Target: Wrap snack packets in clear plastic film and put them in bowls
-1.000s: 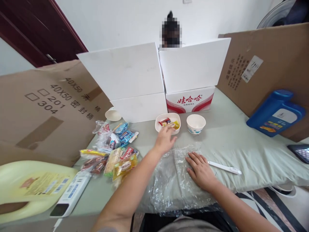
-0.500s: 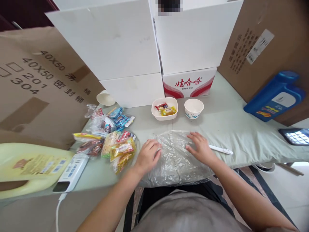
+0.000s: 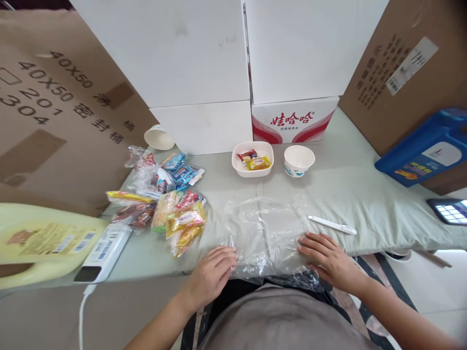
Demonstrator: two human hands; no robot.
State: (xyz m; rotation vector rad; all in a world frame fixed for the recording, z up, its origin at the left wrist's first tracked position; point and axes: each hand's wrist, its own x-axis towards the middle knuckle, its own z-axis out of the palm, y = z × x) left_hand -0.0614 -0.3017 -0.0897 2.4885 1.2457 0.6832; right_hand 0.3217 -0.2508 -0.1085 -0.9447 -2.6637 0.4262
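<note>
A clear plastic bag (image 3: 268, 228) lies spread and wrinkled on the cloth in front of me, its near edge hanging over the table's front. On its left near corner rests my left hand (image 3: 214, 272), fingers side by side and slightly bent, not visibly gripping. My right hand (image 3: 330, 257) lies flat across the bag's right near edge, fingers stretched out. Just beyond that hand is a white pen-like stick (image 3: 332, 224). Behind the bag stand a white square bowl (image 3: 253, 171) with a red and a yellow wrapped snack (image 3: 259, 163), and a white paper bowl (image 3: 299, 162).
Wrapped snacks (image 3: 186, 218) are heaped at the left, near a tipped paper bowl (image 3: 159, 137). A white power strip (image 3: 105, 253) and yellow jug (image 3: 47, 243) are at the left. White boxes (image 3: 200, 126) line the back. A blue bottle (image 3: 419, 150) and phone (image 3: 448, 210) lie right.
Both hands have slid toward me over the plastic bag, to its near edge. The bag's far part now lies uncovered by hands. The view has shifted slightly.
</note>
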